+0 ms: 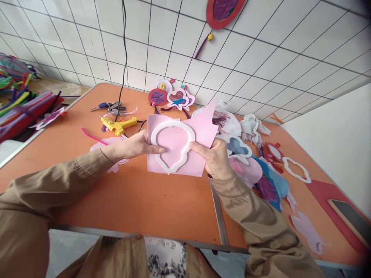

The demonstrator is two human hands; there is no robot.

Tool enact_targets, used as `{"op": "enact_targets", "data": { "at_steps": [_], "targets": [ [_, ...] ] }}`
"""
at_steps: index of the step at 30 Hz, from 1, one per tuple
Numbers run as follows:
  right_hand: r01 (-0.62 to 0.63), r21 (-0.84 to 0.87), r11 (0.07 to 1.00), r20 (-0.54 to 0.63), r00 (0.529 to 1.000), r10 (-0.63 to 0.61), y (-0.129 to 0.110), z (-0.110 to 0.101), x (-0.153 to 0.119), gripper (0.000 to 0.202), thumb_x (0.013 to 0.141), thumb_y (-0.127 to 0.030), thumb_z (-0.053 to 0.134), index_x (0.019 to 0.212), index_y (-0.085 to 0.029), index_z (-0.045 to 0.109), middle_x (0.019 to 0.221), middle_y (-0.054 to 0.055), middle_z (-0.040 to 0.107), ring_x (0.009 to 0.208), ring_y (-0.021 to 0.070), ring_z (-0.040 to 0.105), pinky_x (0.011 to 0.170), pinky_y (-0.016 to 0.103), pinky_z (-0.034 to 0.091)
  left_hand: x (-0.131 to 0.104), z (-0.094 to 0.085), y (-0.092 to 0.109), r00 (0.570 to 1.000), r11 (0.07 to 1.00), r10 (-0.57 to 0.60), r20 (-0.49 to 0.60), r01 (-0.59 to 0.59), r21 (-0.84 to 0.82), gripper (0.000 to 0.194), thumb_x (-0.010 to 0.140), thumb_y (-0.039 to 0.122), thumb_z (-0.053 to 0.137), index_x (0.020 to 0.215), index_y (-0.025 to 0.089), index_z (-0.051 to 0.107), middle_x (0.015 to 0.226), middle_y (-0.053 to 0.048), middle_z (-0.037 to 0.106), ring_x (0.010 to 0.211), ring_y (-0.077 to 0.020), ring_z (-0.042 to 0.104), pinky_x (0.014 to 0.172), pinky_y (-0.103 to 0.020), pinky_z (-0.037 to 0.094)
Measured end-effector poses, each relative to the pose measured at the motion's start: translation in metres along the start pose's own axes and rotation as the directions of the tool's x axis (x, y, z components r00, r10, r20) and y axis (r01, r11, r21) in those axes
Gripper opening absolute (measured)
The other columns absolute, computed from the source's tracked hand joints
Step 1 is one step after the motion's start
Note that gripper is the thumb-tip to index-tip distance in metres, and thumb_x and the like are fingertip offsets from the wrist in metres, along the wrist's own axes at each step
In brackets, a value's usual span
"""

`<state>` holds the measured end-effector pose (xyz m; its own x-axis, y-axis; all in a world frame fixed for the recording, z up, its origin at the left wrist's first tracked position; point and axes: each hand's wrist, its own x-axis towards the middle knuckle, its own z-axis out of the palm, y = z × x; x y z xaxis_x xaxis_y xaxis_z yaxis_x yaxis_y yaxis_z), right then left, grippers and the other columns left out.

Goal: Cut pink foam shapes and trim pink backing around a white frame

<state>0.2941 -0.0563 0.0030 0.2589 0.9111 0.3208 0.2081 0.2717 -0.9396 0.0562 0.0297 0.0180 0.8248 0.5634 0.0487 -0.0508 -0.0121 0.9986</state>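
Observation:
A pink sheet (pixel 174 141) with an uneven cut top edge is held up above the orange table (pixel 139 204). Against its front lies a white frame (pixel 189 133) with a rounded, pointed outline and an open middle. My left hand (pixel 137 144) grips the sheet's left side, its thumb pressing on the frame's left edge. On the right, my right hand (pixel 216 156) pinches the sheet, with the thumb at the frame's right edge. The fingers behind the sheet are partly hidden.
A yellow glue gun (pixel 118 124) lies behind my left hand, near a screwdriver (pixel 102 105) and pink pieces. A black cable (pixel 124 58) hangs down to the table. Decorated pieces (pixel 176 98) stand by the tiled wall. Cut pieces, a white frame (pixel 297 170) and a phone (pixel 352 220) lie right.

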Motion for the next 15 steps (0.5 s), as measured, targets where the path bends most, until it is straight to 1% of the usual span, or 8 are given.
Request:
{"op": "enact_targets", "data": {
  "at_steps": [4, 8, 13, 15],
  "targets": [
    [0.023, -0.012, 1.000, -0.004, 1.000, -0.023, 0.0028, -0.0015, 0.0000, 0.021, 0.071, -0.036, 0.086, 0.063, -0.027, 0.069, 0.065, -0.004, 0.069, 0.061, 0.0178, 0.063, 0.062, 0.035, 0.055, -0.0010, -0.0018, -0.0003, 1.000, 0.999, -0.017, 0.004, 0.017, 0.041, 0.046, 0.079, 0.036, 0.085, 0.120, 0.019, 0.072, 0.120, -0.009, 0.075, 0.122, -0.0316, 0.064, 0.104, -0.044, 0.052],
    [0.038, -0.034, 0.999, -0.010, 0.999, -0.039, 0.0026, -0.0023, -0.0005, 0.027, 0.071, -0.037, 0.086, 0.058, -0.027, 0.065, 0.060, -0.004, 0.066, 0.058, 0.0180, 0.060, 0.058, 0.035, 0.055, -0.0013, -0.0027, -0.0024, 1.000, 0.999, -0.009, 0.012, 0.009, 0.043, 0.049, 0.078, 0.037, 0.085, 0.122, 0.020, 0.071, 0.123, -0.009, 0.074, 0.124, -0.0315, 0.063, 0.105, -0.042, 0.052],
    [0.038, -0.047, 0.998, -0.008, 0.999, -0.038, 0.0008, -0.0026, -0.0012, 0.028, 0.071, -0.036, 0.087, 0.057, -0.026, 0.064, 0.059, -0.003, 0.063, 0.057, 0.0173, 0.057, 0.057, 0.034, 0.054, -0.0021, -0.0015, -0.0001, 1.000, 0.999, 0.006, -0.003, -0.006, 0.044, 0.052, 0.077, 0.037, 0.086, 0.124, 0.021, 0.069, 0.124, -0.009, 0.073, 0.125, -0.0312, 0.061, 0.103, -0.041, 0.052],
    [0.031, -0.049, 0.998, -0.012, 0.999, -0.031, -0.0008, -0.0022, -0.0013, 0.030, 0.070, -0.036, 0.087, 0.055, -0.025, 0.062, 0.058, -0.003, 0.061, 0.056, 0.0165, 0.056, 0.056, 0.034, 0.052, -0.0026, -0.0029, -0.0009, 1.000, 0.999, 0.018, -0.006, -0.018, 0.042, 0.054, 0.075, 0.037, 0.088, 0.123, 0.020, 0.069, 0.120, -0.009, 0.073, 0.122, -0.0311, 0.063, 0.101, -0.041, 0.054]
  ]
}}
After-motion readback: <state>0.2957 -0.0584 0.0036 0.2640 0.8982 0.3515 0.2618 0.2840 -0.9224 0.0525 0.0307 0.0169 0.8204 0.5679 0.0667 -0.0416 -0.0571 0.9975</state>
